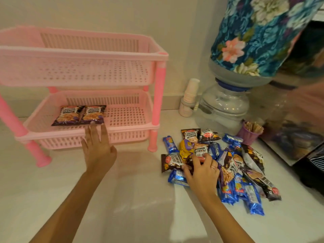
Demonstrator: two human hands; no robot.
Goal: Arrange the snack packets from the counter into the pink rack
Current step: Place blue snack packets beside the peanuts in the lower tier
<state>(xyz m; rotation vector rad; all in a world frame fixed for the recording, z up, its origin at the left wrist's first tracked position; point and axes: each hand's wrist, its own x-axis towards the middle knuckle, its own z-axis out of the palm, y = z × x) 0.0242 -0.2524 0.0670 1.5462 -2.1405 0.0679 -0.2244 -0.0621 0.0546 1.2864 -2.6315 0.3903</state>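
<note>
The pink rack (157,95) has two tiers and stands at the back left of the white counter. Two dark salted-peanut packets (79,115) lie side by side on its lower tier. My left hand (98,151) hovers flat at the lower tier's front edge, fingers spread, fingertips touching the nearer packet's edge, holding nothing. A pile of snack packets (228,165) lies on the counter at the right: dark peanut packs, blue biscuit packs and a yellow one. My right hand (201,171) rests on the pile's left side, fingers curled around a dark peanut packet (172,162).
A water dispenser jar (226,104) with a floral cover (259,32) stands behind the pile. A stack of paper cups (189,97) is beside it. A purple cup of wooden sticks (249,133) and a dark appliance (312,169) sit at the right.
</note>
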